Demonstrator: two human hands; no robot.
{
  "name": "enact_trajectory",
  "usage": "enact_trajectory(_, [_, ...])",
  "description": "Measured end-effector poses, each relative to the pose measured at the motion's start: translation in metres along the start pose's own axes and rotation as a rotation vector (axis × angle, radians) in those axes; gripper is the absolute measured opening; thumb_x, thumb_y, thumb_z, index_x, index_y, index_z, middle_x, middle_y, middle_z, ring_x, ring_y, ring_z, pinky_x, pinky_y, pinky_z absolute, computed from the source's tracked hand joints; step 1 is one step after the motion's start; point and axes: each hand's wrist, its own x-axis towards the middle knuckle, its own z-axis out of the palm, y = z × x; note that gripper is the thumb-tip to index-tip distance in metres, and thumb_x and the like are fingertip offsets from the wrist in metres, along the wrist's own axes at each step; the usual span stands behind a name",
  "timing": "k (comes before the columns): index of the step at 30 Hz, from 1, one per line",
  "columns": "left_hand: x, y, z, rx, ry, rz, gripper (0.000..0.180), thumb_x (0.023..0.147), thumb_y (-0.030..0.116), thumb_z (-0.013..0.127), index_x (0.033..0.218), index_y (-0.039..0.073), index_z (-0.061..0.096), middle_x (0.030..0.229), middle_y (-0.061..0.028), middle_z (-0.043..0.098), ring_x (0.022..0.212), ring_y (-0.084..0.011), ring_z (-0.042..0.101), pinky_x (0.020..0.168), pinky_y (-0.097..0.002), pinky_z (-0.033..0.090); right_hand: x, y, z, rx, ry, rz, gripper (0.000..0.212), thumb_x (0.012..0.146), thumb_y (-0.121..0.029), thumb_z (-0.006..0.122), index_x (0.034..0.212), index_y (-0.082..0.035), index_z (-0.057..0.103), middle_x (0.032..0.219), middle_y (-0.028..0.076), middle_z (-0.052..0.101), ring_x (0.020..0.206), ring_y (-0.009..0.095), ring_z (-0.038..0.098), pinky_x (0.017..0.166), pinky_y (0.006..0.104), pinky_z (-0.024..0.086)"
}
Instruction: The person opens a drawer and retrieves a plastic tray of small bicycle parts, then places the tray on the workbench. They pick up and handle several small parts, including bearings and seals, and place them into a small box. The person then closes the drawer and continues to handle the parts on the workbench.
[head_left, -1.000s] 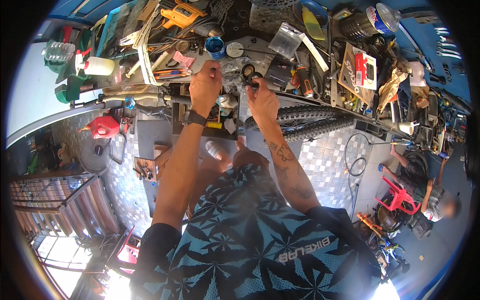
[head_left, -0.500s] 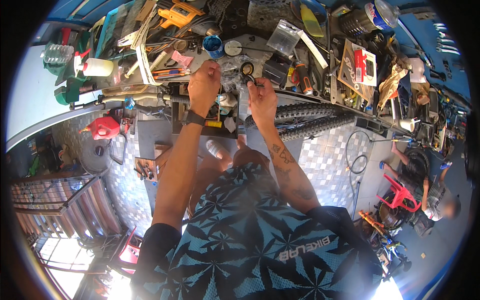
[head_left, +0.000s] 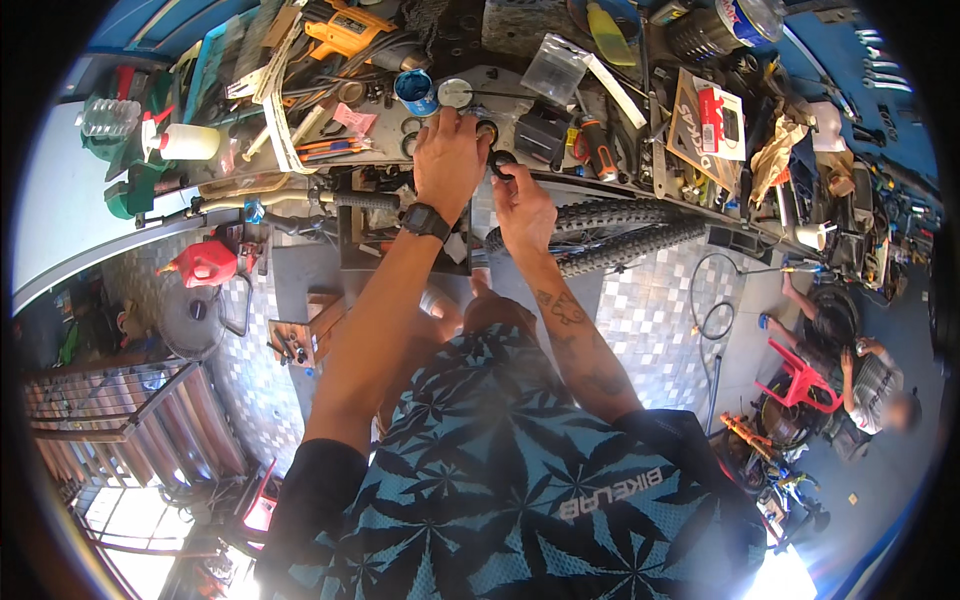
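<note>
Fingertips of left hand [head_left: 450, 160] hidden behind its own back, reaching onto messy workbench [head_left: 300, 150]; cannot tell if it grips anything. Blue cup [head_left: 414, 92] just beside it. Right hand [head_left: 522, 205] pinches small black ring [head_left: 500, 163], fingers curled narrow. Knobby bike tyre [head_left: 610, 225] partly hidden under right wrist.

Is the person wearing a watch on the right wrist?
No, the black watch sits on the left wrist, behind the left hand; the right hand's wrist is bare.
</note>
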Motion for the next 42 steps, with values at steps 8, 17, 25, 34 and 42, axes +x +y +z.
enact_trajectory(8, [-0.006,-0.003,0.002,-0.102,-0.014,0.012,0.024,0.087,0.015,0.080,0.110,0.010,0.072,0.107,-0.0102,0.068,0.094,-0.0341,0.068,0.086,-0.0467,0.054,-0.009,0.005,-0.009,0.036,-0.030,0.023,0.021,0.097,-0.020,0.078,0.113,-0.011,0.068,0.070,0.009,0.069,0.061,0.029,0.070,0.057,0.0414,0.052])
enact_trajectory(17, [-0.044,0.019,-0.054,-1.333,0.056,-0.463,0.022,0.100,-0.002,0.067,0.122,0.001,0.069,0.114,-0.0131,0.077,0.097,-0.0207,0.075,0.081,-0.0327,0.061,-0.013,0.007,-0.012,0.045,-0.010,0.012,0.022,0.097,-0.019,0.078,0.114,-0.011,0.068,0.071,0.009,0.070,0.063,0.029,0.072,0.057,0.0414,0.054])
enact_trajectory(25, [-0.065,0.025,-0.086,-1.949,-0.065,-0.600,0.020,0.104,0.002,0.066,0.123,-0.002,0.065,0.112,-0.0170,0.075,0.096,-0.0228,0.075,0.084,-0.0344,0.064,-0.007,-0.003,-0.009,0.029,-0.049,0.007,0.022,0.098,-0.020,0.078,0.115,-0.010,0.070,0.073,0.009,0.071,0.064,0.028,0.072,0.058,0.0398,0.054])
enact_trajectory(34, [-0.080,0.016,-0.105,-1.336,0.016,-0.678,0.017,0.104,0.002,0.068,0.118,-0.003,0.061,0.105,-0.0135,0.075,0.089,-0.0197,0.076,0.074,-0.0329,0.067,-0.015,-0.038,-0.044,0.742,-0.124,0.173,0.023,0.108,-0.022,0.069,0.114,0.001,0.069,0.099,0.004,0.070,0.072,0.010,0.064,0.067,0.0293,0.055])
enact_trajectory(42, [-0.096,0.028,-0.106,-1.419,-0.090,-0.823,0.040,0.103,0.003,0.069,0.140,-0.009,0.059,0.110,-0.0155,0.076,0.096,-0.0215,0.078,0.077,-0.0329,0.069,-0.017,-0.068,-0.058,0.949,-0.369,0.391,0.023,0.110,-0.021,0.067,0.117,0.000,0.068,0.101,0.005,0.072,0.077,0.010,0.066,0.071,0.0279,0.057])
